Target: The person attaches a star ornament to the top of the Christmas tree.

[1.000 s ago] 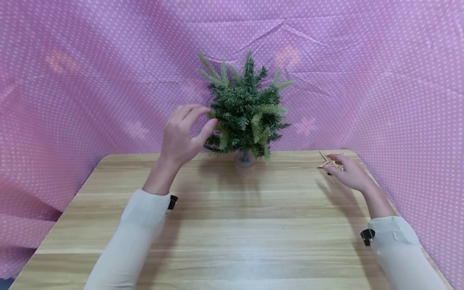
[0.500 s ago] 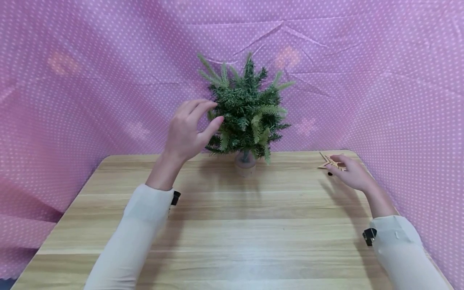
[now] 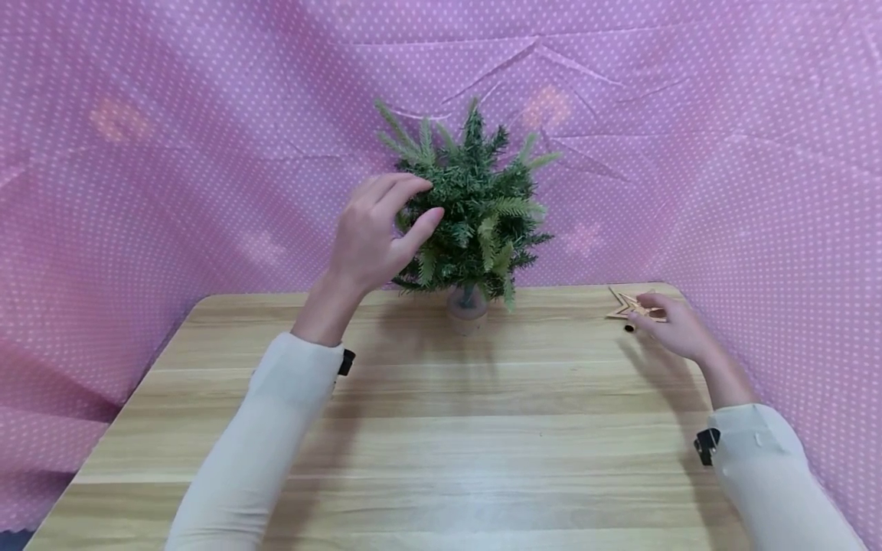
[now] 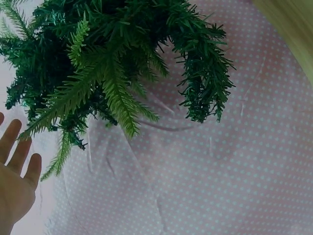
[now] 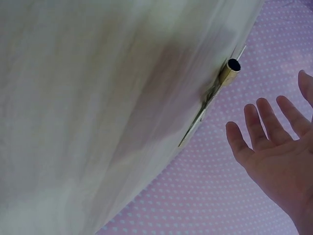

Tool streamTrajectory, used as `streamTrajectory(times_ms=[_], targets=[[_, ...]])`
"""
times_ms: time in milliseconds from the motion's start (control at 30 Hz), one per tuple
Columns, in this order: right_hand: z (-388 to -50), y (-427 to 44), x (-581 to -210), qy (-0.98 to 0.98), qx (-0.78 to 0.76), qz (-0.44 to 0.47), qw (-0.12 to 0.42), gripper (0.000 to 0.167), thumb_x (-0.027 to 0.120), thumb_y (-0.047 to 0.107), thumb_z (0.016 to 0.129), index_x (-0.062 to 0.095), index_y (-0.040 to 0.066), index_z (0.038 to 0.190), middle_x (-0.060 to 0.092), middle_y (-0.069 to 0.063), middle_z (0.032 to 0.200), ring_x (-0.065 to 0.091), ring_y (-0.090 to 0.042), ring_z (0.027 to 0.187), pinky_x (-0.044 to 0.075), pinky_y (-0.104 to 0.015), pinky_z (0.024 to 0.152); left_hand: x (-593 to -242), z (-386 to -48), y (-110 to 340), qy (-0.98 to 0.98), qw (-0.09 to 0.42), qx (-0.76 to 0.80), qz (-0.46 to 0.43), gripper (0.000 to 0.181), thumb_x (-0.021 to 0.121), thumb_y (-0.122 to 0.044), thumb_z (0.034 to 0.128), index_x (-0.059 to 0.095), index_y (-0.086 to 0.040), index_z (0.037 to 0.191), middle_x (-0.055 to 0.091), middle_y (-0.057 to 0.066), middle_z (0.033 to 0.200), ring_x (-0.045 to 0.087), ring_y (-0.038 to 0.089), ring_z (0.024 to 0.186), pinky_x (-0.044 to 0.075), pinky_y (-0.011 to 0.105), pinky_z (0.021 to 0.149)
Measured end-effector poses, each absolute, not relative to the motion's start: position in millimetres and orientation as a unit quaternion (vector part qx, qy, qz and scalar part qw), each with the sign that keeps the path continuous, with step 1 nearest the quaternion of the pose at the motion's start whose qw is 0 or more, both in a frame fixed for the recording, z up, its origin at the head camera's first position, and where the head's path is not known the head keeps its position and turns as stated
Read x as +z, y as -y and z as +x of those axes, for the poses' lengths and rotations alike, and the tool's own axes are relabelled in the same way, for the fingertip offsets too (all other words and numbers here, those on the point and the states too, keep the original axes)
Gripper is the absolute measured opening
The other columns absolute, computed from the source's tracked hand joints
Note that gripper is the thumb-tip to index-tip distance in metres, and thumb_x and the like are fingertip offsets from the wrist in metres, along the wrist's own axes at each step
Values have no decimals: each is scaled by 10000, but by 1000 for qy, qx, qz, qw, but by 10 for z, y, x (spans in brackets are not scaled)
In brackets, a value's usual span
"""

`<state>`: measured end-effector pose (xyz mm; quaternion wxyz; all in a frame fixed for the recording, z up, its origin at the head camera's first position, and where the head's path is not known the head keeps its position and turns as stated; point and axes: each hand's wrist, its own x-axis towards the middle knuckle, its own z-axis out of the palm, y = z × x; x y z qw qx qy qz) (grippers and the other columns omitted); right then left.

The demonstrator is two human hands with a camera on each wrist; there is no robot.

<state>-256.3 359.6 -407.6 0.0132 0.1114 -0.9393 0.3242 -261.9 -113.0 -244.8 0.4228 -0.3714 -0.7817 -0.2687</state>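
Note:
A small artificial Christmas tree (image 3: 475, 199) with dark and lighter green sprigs stands upright at the back middle of the table. My left hand (image 3: 375, 229) is raised at its left side, thumb and fingers parted, overlapping the branches in the head view; contact cannot be told. In the left wrist view that hand (image 4: 17, 181) shows loose fingers beside the lower sprigs. A gold star tree topper (image 3: 623, 304) with a short tube (image 5: 229, 73) lies at the back right. My right hand (image 3: 671, 325) hovers by it, fingers spread, apart from it in the right wrist view.
The wood-grain table (image 3: 441, 436) has rounded back corners. Pink polka-dot cloth (image 3: 262, 115) hangs behind it and along both sides. The tree's pale round base (image 3: 467, 312) rests close to the table's back edge.
My left hand has moved right and up, from the tree's left edge to in front of its left branches. My right hand has drifted slightly right; the star and tree stay put.

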Motion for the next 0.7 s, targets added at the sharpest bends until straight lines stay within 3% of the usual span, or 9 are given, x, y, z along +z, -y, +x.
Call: streamTrajectory(times_ms=[267,700], targets=[[-2581,-3701,-4098,947,305,95,14,634,577,331,1043,426,-155,1420,448,-406,1395,476,-597,1223,394,-709,997,-2464,-2672,1104,814,379,-264,-352,411,680,-335,977,688,-30,1253,674,118,1276,576,277,1255,397,369,1124],[-2630,-3773,-4064,950,306,54,-2,761,585,452,1018,392,-149,1444,411,-410,1425,405,-596,1280,360,-725,1015,-2423,-2761,1090,811,376,-258,-367,397,708,-319,964,698,-30,1238,649,137,1310,559,300,1266,436,434,1086]])
